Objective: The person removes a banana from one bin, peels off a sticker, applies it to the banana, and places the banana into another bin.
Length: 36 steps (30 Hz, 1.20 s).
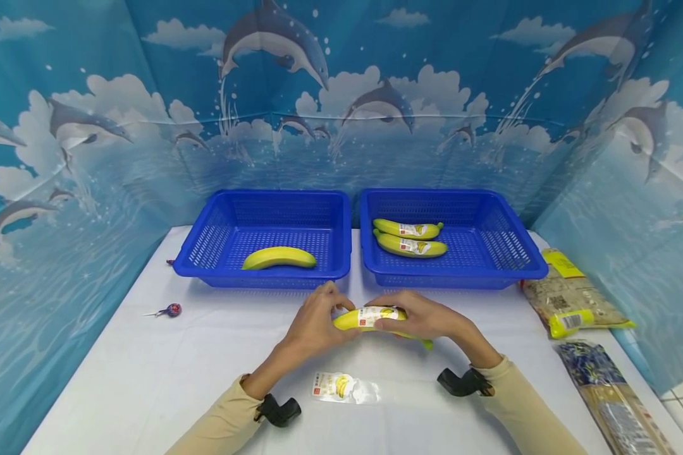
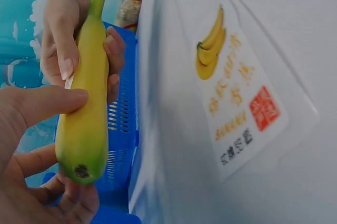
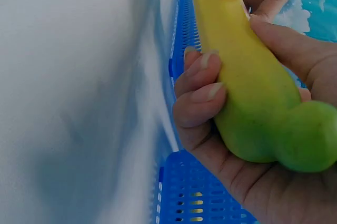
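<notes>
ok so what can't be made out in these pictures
Head view: part of the label on the held banana, covered by the right hand.
Head view: underside of the banana in the left basket, behind the front rim.
Head view: near end of the long packet, cut off by the bottom edge.
Right wrist view: held banana's far end, cut off by top edge.

The nearest curved yellow-green banana (image 2: 90,124) looks smooth, the left rectangular blue basket (image 1: 262,274) plastic, the flat white-and-clear strip (image 1: 344,387) glossy.

The left basket (image 1: 262,274) and right basket (image 1: 461,274) stand behind the held banana (image 1: 377,315).
</notes>
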Each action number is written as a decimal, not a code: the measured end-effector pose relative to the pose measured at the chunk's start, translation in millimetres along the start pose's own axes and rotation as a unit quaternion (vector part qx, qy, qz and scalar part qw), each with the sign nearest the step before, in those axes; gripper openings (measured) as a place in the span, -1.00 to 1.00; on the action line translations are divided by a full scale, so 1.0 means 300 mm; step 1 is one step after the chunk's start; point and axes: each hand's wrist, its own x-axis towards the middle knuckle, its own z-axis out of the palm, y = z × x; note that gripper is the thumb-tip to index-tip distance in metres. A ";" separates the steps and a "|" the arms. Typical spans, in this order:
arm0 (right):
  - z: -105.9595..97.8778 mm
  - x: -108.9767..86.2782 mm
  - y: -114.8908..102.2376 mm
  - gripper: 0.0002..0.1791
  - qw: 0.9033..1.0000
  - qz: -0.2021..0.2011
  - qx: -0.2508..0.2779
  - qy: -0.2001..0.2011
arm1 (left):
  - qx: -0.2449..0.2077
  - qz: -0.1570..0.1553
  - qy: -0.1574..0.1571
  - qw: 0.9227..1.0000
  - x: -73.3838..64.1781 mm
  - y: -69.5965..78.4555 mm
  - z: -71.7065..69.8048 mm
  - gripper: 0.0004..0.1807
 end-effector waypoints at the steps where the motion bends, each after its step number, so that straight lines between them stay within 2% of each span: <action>1: -0.003 -0.004 -0.002 -0.55 1.000 0.001 0.012 -0.004 | -0.016 -0.002 -0.006 1.000 0.000 0.001 -0.004 -0.65; 3: -0.009 -0.013 -0.010 -0.54 0.999 0.005 0.038 -0.011 | -0.056 -0.009 -0.023 0.998 0.000 0.004 -0.017 -0.65; 6: -0.021 -0.022 -0.020 -0.52 0.998 0.006 0.067 -0.017 | -0.091 -0.013 -0.039 0.995 0.000 0.013 -0.034 -0.66; 11: -0.043 -0.030 -0.036 -0.48 0.992 0.003 0.120 -0.025 | -0.102 0.001 -0.036 0.994 -0.003 0.036 -0.054 -0.64; 17: -0.052 -0.044 -0.052 -0.50 0.987 0.008 0.158 -0.003 | -0.110 0.006 -0.017 0.994 -0.010 0.069 -0.067 -0.62; 24: -0.055 -0.070 -0.065 -0.52 0.973 0.039 0.225 0.012 | -0.116 0.007 -0.016 0.993 -0.014 0.093 -0.066 -0.62; 28: -0.070 -0.088 -0.087 -0.49 0.976 0.049 0.209 0.025 | -0.120 0.009 -0.012 0.993 -0.013 0.107 -0.073 -0.65; 33: -0.100 -0.115 -0.128 -0.51 0.990 0.026 0.117 0.075 | -0.122 0.015 -0.003 0.992 -0.002 0.119 -0.089 -0.67; 36: -0.118 -0.118 -0.148 -0.57 0.993 0.006 0.064 0.102 | -0.120 0.016 -0.005 0.993 0.004 0.124 -0.091 -0.67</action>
